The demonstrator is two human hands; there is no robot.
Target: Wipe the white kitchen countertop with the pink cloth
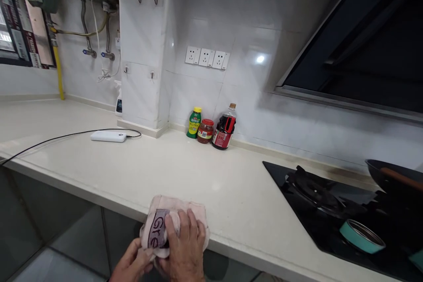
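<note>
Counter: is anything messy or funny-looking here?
Little stands out. A white power bank lies on the counter, its black cable trailing off the left edge. Both hands press a pink cloth at the front edge.

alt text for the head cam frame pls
Two bare hands, the right hand on top and the left hand below, press a folded pink cloth at the front edge of a pale kitchen counter. Three condiment bottles stand by the tiled wall.
</note>
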